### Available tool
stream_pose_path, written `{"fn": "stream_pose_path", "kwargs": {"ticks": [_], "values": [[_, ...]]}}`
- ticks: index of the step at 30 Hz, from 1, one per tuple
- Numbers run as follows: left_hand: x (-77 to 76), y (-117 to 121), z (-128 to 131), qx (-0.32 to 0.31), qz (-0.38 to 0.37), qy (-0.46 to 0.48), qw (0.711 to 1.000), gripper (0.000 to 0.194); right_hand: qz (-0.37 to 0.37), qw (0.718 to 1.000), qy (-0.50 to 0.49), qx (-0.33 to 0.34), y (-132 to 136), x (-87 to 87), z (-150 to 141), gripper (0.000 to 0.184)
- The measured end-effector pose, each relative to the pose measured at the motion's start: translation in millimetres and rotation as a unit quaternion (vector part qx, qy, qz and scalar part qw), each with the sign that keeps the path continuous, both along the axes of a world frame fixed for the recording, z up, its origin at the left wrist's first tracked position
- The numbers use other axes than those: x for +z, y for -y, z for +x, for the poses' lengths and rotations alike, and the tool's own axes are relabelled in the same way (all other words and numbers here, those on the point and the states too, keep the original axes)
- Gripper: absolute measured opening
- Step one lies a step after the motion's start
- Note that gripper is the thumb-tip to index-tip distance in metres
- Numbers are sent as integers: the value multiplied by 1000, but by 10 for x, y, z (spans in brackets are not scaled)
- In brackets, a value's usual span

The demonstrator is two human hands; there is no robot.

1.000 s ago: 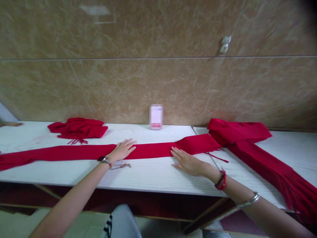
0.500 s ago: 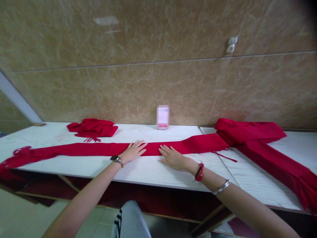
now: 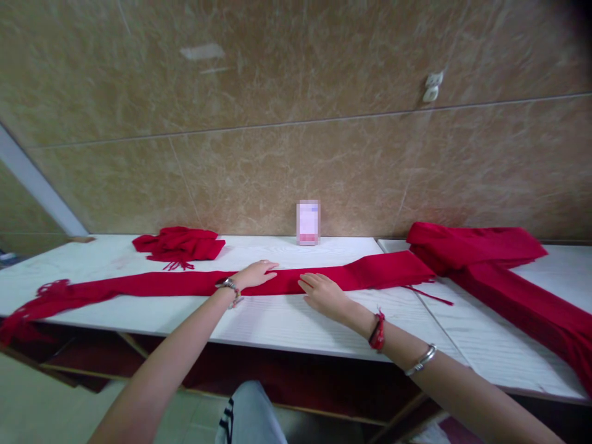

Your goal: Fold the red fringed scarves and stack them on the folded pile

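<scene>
A long red scarf [image 3: 171,283] lies stretched across the white tabletop, folded into a narrow strip, with a loose fringe at its left end. Over its middle is my left hand [image 3: 256,275], tipped partly onto its side with fingers stretched to the right and nothing gripped. My right hand [image 3: 324,295] rests at the scarf's near edge, fingers straight and close together, tips on the cloth. Bare red cloth shows between both hands. At the right, the strip meets another folded red scarf [image 3: 476,246], whose long part hangs toward the table's front edge.
Behind my left hand sits a crumpled red scarf [image 3: 180,244] with fringe. A blurred phone-like object [image 3: 308,223] stands against the tiled wall [image 3: 259,172]. The white table [image 3: 287,320] has a seam at right and dark open shelving [image 3: 277,376] below.
My left hand has rolled from lying flat with spread fingers onto its side. My right hand's fingers have drawn closer together. The view has shifted slightly; the scarves stay put.
</scene>
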State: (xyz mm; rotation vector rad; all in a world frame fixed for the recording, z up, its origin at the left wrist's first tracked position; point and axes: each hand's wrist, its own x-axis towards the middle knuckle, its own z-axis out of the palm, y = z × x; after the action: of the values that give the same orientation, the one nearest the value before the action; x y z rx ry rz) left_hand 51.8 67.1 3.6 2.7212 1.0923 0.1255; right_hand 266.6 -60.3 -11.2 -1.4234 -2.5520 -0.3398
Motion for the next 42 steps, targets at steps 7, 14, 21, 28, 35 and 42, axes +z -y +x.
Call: {"fn": "stream_pose_path", "kwargs": {"ticks": [7, 14, 21, 28, 35, 42], "values": [[95, -280, 441, 6, -111, -22, 994, 18, -28, 997, 68, -1, -41, 113, -125, 19], [68, -301, 438, -3, -157, 18, 987, 21, -31, 996, 82, 5, -89, 156, -158, 19], [9, -265, 462, -2, -146, 56, 988, 18, 22, 999, 38, -27, -126, 61, -160, 20], [-25, -309, 496, -10, -135, 82, 987, 17, 71, 995, 70, 7, -155, -3, -141, 16], [-123, -335, 491, 1, -135, 106, 985, 16, 64, 996, 68, 0, -110, 15, -174, 16], [81, -318, 499, 4, -134, 158, 978, 18, 71, 995, 68, -7, -71, 160, -125, 20]]}}
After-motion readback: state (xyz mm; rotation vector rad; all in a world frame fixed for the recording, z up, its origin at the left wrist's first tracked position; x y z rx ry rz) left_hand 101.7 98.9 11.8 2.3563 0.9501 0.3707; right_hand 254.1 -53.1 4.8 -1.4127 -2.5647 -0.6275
